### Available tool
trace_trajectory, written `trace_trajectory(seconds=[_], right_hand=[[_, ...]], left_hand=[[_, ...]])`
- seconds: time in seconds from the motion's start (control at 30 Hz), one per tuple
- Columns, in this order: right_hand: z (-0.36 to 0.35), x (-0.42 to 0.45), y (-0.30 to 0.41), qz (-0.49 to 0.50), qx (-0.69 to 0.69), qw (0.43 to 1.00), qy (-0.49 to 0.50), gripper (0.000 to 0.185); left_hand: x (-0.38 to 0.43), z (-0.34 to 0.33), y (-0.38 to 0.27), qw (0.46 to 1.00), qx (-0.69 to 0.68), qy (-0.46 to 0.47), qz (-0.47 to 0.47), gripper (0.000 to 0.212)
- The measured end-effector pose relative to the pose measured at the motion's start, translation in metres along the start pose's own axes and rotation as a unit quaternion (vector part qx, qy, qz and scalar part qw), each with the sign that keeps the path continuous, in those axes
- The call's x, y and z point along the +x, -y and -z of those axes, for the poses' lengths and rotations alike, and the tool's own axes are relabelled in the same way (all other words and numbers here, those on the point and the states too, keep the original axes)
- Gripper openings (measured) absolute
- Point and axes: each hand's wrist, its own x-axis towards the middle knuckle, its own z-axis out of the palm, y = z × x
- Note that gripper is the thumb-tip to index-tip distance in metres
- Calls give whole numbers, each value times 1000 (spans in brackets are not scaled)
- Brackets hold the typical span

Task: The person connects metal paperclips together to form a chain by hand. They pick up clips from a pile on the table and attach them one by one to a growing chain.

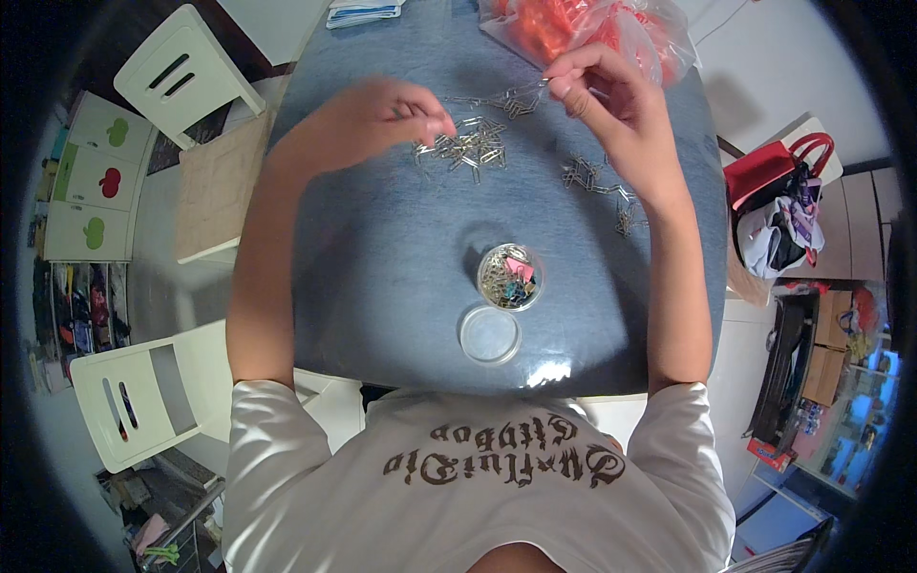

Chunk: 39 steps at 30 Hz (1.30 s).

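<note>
My right hand (616,107) pinches the end of a chain of linked metal paper clips (521,106) between thumb and forefinger. The chain trails leftward towards my left hand and partly rests on the blue-grey tabletop (380,243). My left hand (390,118) is blurred, its fingertips over the left side of a loose heap of paper clips (473,147); whether a clip is between them cannot be made out. Below my right wrist, more clips (587,174) lie in a string, partly hidden by the forearm. A round transparent tub (542,276) holds paper clips and small coloured pieces.
A transparent round lid (491,335) lies in front of the tub, near the table's front edge. At the far side sit a plastic bag with red contents (580,29) and folded papers (364,13). White chairs (190,79) flank the left; a red bag (763,172) rests on the right.
</note>
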Motion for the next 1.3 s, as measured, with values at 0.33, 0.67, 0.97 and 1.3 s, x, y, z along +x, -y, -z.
trace_trajectory(seconds=[0.33,0.67,0.97,1.3], right_hand=[[11,1,-9,-2,-116,993,13,14],[54,-31,-50,-72,-396,888,221,20],[60,-23,-49,-76,-307,919,236,17],[40,-14,2,-17,-24,988,153,10]], left_hand=[[-6,11,-12,985,140,-101,-13,19],[0,-7,-1,960,240,-129,-62,18],[12,-37,-8,981,168,-87,-51,19],[27,-75,-36,982,64,-146,-103,27]])
